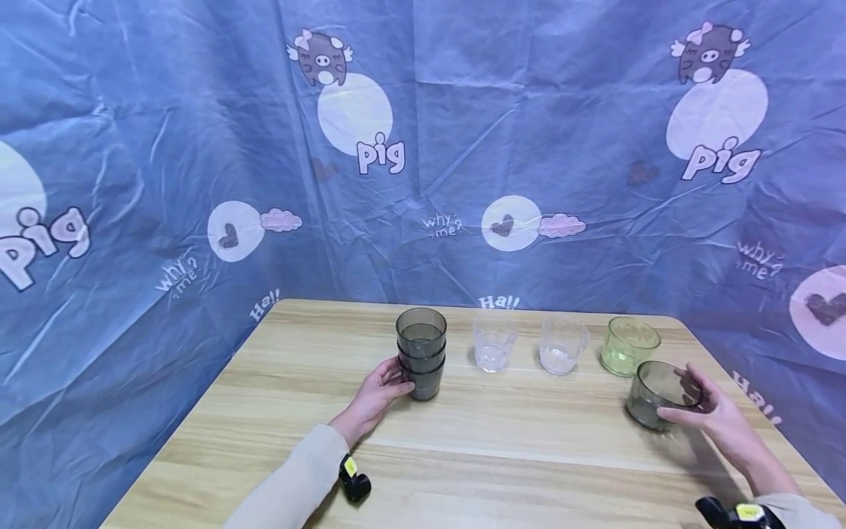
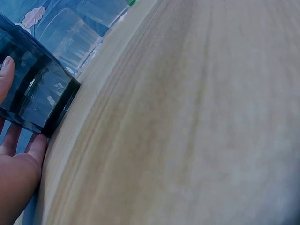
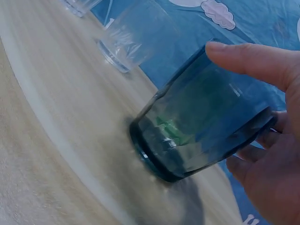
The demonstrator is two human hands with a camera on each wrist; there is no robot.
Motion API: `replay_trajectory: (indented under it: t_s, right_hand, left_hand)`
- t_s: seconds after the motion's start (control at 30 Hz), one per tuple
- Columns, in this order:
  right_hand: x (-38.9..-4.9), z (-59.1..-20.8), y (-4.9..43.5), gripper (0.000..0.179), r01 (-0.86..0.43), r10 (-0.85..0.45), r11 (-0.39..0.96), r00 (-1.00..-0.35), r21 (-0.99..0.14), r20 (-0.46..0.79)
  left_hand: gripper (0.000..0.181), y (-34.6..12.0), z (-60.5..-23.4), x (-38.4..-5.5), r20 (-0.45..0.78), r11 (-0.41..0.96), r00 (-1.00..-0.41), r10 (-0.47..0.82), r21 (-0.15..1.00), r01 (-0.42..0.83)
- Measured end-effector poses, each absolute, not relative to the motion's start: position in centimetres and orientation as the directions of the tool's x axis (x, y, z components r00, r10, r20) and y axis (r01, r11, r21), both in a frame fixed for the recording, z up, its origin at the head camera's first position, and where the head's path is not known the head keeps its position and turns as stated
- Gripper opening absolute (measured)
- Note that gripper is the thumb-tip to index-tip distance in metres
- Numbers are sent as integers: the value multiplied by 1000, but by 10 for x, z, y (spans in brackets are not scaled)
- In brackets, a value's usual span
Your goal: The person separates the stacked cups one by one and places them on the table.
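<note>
Smoky grey glasses (image 1: 421, 345) stand upright on the table, nested in a stack of three. My left hand (image 1: 380, 393) grips the bottom of that stack, with the thumb in front and the other fingers reaching around the far side. In the left wrist view the stack's base (image 2: 49, 101) meets the tabletop. My right hand (image 1: 717, 415) holds a single smoky grey glass (image 1: 651, 400) by its right side, thumb across the front near the rim. The right wrist view shows this glass (image 3: 197, 122) low over the wood, its shadow beneath.
Two clear glasses (image 1: 494, 349) (image 1: 562, 349) stand in a row behind, between the hands. A green glass (image 1: 628, 349) stands just behind the glass in my right hand. The wooden table (image 1: 515, 455) ends at a blue printed cloth (image 1: 449, 162) hanging around its back and sides.
</note>
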State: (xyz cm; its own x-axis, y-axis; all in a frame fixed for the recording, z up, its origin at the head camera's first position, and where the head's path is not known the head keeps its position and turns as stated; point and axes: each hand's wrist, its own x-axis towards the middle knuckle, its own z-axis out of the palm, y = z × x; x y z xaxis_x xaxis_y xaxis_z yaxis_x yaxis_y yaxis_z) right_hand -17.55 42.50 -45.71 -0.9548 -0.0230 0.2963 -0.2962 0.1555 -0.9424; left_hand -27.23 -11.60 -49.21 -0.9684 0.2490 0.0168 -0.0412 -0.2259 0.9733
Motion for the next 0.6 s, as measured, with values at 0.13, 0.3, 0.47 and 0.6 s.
replay_trajectory:
  t_s: [0.13, 0.3, 0.47, 0.6]
  right_hand:
    - [-172, -450, 429, 90, -310, -34, 219, -950, -925, 311]
    - [-166, -436, 429, 90, -314, 2, 279, -945, -908, 327]
    - [-169, -416, 415, 86, -378, 107, 197, -909, -904, 404]
    - [-178, -400, 395, 82, -455, 152, 105, -871, -884, 466]
  left_hand:
    - [69, -116, -493, -273, 17, -221, -969, 247, 974, -40]
    - [69, -116, -495, -275, 17, -218, -970, 242, 975, -37]
    - [69, -116, -495, -275, 19, -213, -970, 242, 976, -35]
    - [69, -115, -494, -274, 14, -220, -970, 243, 975, -41]
